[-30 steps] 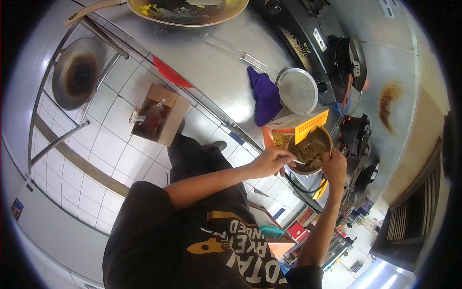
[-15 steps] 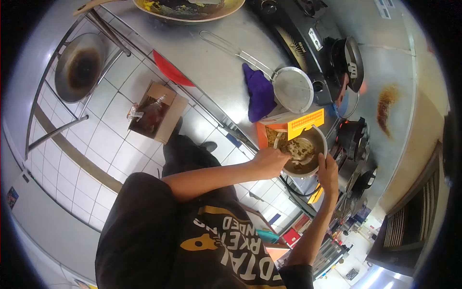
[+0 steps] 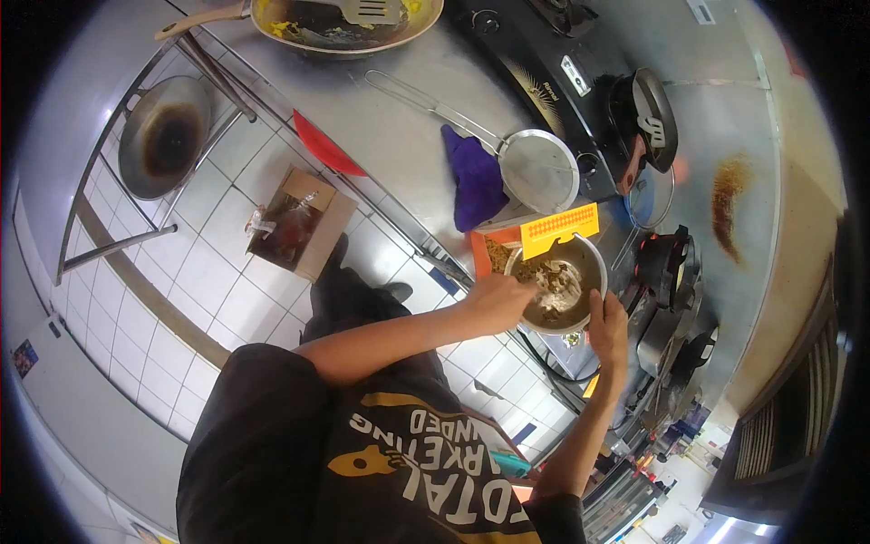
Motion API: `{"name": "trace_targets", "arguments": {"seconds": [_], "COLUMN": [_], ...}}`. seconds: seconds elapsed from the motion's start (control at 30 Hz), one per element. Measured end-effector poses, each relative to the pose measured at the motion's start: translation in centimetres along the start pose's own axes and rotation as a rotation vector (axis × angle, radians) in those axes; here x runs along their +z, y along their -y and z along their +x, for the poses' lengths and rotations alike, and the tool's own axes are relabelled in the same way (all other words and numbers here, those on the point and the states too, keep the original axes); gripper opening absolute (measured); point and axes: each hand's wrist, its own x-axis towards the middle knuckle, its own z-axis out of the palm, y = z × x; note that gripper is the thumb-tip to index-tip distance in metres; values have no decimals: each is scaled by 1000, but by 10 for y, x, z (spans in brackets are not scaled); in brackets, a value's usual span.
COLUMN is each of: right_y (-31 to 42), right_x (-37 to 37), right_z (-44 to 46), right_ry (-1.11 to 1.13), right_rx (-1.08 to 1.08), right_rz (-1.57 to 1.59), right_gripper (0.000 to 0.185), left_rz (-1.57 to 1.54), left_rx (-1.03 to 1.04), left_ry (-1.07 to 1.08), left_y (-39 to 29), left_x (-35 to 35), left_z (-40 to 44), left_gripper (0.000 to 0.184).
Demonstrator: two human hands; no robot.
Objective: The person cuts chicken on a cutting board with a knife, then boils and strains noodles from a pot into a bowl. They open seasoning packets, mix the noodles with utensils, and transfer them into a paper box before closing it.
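Observation:
A round metal bowl [image 3: 594, 263] holds a brown and pale chopped mixture [image 3: 555, 288]. My left hand [image 3: 500, 303] is closed at the bowl's left side, its fingers round a thin utensil mostly hidden by the hand and the mixture. With my right hand [image 3: 608, 319] I grip the bowl's right rim, thumb and fingers pressed against it. Behind the bowl stands an orange and yellow box [image 3: 562, 228], its flap raised over the rim, with brown crumbly contents at its open side.
On the steel counter [image 3: 399, 118] lie a purple cloth [image 3: 474, 178] and a strainer [image 3: 538, 172]. A frying pan [image 3: 349, 41] with a spatula stands at the top, a black stove [image 3: 535, 86] beyond. Below are a cardboard box [image 3: 304, 222] and a wok [image 3: 165, 138].
My left hand has shifted left and turned, hiding the utensil handle seen earlier. The mixture has been moved about and more pale pieces show. The bowl and right hand appear slightly further left.

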Motion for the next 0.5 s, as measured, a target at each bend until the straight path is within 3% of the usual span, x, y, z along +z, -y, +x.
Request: {"name": "trace_targets", "arguments": {"seconds": [0.07,0.13,0.2,0.23,0.3,0.4,0.5], "right_y": [9,20,29,34,33,25,25], "right_x": [0,1,2,2,3,7,11], "right_z": [-3,-7,-13,-16,-19,-23,-25], "right_ry": [-92,-98,-102,-111,-123,-188,-193], "right_rx": [-118,-62,-4,-19,-35,-71,-53], "right_rz": [-158,-108,-58,-103,-150,-179,-126], "right_gripper": [36,35,34,33,33,32,32], "left_rz": [34,1,-281,-283,-85,41,-2], "left_rx": [-121,-153,92,92,-60,-100,50], "left_ry": [-22,106,85,89,135,132,162], "left_y": [6,7,21,27,37,36,28], "left_x": [-6,-11,5,7,5,-4,-2], "left_z": [-1,-3,-7,-9,-9,-12,-15], "left_gripper": [20,18,15,15,7,11,18]}}
